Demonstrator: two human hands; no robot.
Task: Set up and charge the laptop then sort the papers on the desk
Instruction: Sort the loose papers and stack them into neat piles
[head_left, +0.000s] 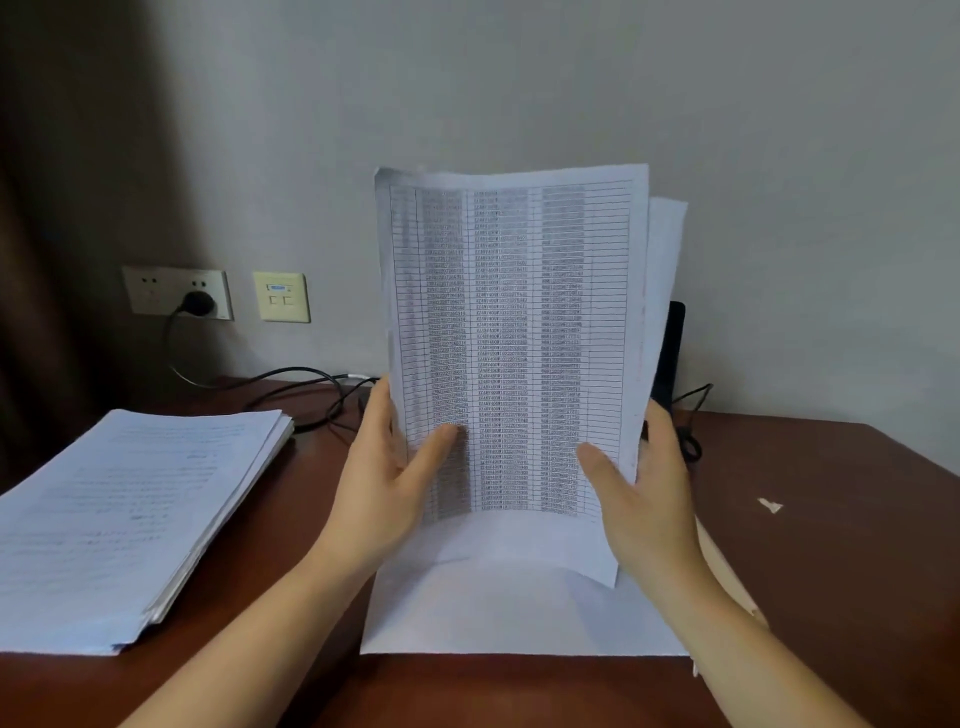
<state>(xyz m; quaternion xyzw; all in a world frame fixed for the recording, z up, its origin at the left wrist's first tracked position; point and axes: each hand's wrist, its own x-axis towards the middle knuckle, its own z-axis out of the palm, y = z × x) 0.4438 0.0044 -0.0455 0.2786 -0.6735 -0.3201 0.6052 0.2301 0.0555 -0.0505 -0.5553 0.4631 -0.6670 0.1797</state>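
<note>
I hold a sheaf of printed table sheets (511, 322) upright above the brown desk (831, 545). My left hand (395, 467) grips its lower left edge, thumb on the front. My right hand (639, 483) grips the lower right edge the same way. A thick stack of papers (130, 514) lies flat at the left. A blank white sheet (498, 613) lies under the held sheaf. A dark upright edge, perhaps the laptop (672, 353), shows behind the sheaf; most of it is hidden.
A black plug (197, 303) sits in the wall socket (176, 292), and its cable (291, 384) runs across the desk's back. A second wall plate (281, 296) is beside it. A brown curtain (57, 208) hangs at the left. A small white scrap (770, 505) lies at the right.
</note>
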